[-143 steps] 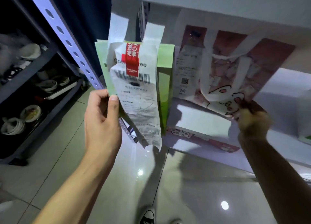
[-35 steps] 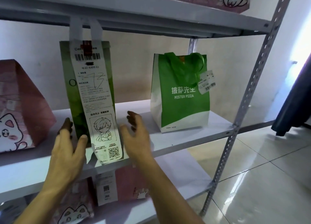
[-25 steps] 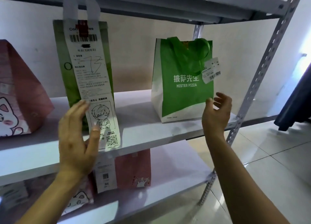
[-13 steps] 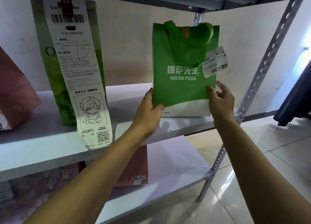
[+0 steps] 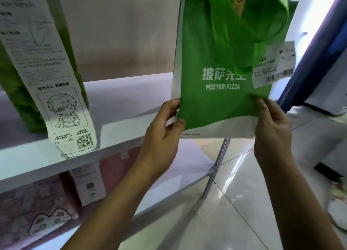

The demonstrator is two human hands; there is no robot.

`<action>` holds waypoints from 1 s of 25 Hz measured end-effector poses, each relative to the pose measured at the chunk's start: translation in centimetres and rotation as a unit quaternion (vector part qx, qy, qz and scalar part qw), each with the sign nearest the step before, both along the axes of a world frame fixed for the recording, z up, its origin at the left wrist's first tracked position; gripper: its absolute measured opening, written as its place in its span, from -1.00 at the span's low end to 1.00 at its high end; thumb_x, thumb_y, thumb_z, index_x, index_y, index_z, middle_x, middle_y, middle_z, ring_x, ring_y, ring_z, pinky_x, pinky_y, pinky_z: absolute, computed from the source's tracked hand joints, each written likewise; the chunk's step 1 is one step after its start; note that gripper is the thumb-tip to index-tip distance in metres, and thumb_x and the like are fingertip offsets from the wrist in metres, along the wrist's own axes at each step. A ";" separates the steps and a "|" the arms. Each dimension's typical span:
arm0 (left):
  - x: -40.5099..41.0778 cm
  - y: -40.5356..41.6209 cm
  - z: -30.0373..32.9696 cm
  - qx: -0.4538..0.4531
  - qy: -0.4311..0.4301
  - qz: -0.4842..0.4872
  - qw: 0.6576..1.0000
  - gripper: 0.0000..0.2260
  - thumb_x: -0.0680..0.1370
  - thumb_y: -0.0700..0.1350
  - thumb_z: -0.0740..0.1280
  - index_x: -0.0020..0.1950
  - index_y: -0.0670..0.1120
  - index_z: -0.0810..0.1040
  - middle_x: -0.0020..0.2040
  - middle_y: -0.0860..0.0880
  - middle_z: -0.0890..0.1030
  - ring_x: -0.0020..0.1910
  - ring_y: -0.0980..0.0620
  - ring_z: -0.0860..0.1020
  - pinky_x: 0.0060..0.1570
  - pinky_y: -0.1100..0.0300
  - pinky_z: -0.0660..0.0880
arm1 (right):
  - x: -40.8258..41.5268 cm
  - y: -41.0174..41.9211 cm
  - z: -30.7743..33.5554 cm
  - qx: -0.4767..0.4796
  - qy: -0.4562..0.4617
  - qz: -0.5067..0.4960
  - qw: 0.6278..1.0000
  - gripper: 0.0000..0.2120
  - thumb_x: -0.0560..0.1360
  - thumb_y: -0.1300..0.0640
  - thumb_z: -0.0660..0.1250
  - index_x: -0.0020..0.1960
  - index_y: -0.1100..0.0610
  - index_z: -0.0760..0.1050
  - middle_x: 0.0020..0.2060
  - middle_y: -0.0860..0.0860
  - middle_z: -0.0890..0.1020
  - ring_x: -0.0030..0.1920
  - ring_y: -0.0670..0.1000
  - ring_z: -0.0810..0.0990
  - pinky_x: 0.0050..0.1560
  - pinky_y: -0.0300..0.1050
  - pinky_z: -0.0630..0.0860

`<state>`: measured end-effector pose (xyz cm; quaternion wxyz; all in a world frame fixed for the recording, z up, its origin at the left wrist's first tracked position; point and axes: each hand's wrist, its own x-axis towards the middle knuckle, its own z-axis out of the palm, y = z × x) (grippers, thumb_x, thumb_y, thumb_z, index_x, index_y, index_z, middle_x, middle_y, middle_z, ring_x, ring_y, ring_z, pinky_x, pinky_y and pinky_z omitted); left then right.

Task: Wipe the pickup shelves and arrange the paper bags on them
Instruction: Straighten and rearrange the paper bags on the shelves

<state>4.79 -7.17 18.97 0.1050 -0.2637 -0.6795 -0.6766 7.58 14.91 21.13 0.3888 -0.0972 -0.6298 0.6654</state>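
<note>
- the left hand [image 5: 165,131] and right hand [image 5: 270,126] each pinch a lower corner of the green bag [image 5: 223,66], held off the shelf [image 5: 120,107].
- the bag hangs at the right, clear of the tall bag [image 5: 16,92] on the left.
- best kept upright and level, gripped evenly, until its base sits flat.

Your left hand [image 5: 161,137] and right hand [image 5: 272,129] hold the green Mister Pizza bag [image 5: 221,92] lifted off the middle shelf [image 5: 120,126], in front of its right end. That stretch of shelf lies bare. To its left, a tall green bag [image 5: 16,92] stands on the board, its long receipt [image 5: 56,103] hanging over the front edge. A perforated metal upright [image 5: 216,167] bounds the shelf's right side. Below, pink bags [image 5: 43,210] fill the lower shelf's left part.
</note>
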 end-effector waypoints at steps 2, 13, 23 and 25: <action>1.2 1.5 0.0 -0.004 0.017 -0.038 0.999 -0.64 0.62 -0.19 0.19 0.37 0.12 0.49 0.29 0.20 0.59 0.31 0.16 0.53 0.24 0.28 0.48 | 2.3 1.4 -0.6 -0.009 0.007 -0.016 1.000 -0.78 0.65 0.00 0.27 0.01 -0.15 0.70 0.00 -0.14 0.70 -0.01 -0.08 0.63 -0.14 -0.19 0.61; 6.8 7.3 -5.0 -0.035 -0.041 -0.098 0.994 -0.73 0.65 -0.11 0.25 0.34 0.00 0.55 0.21 0.10 0.61 0.20 0.10 0.60 0.21 0.09 0.57 | 11.5 5.1 -7.1 -0.057 -0.003 -0.080 0.995 -0.77 0.67 0.06 0.22 0.10 -0.05 0.67 0.02 -0.09 0.71 0.02 -0.04 0.66 0.09 0.06 0.63; 8.4 6.1 -14.5 -0.139 -0.202 -0.105 0.964 -0.69 0.65 -0.12 0.30 0.02 0.36 0.55 0.02 0.36 0.63 0.02 0.34 0.60 -0.09 0.51 0.47 | 13.4 3.7 -19.5 -0.113 -0.157 -0.125 0.973 -0.78 0.66 0.07 0.23 0.04 0.00 0.67 -0.13 -0.17 0.70 -0.10 -0.08 0.62 -0.05 0.10 0.59; 7.8 4.8 -16.4 -0.163 -0.211 -0.080 0.960 -0.67 0.66 -0.08 0.27 0.00 0.43 0.55 0.03 0.31 0.62 0.02 0.30 0.59 -0.06 0.46 0.49 | 11.8 2.6 -22.1 -0.131 -0.169 -0.107 0.971 -0.79 0.65 0.08 0.25 0.01 -0.01 0.67 -0.15 -0.17 0.71 -0.07 -0.03 0.60 0.01 0.15 0.55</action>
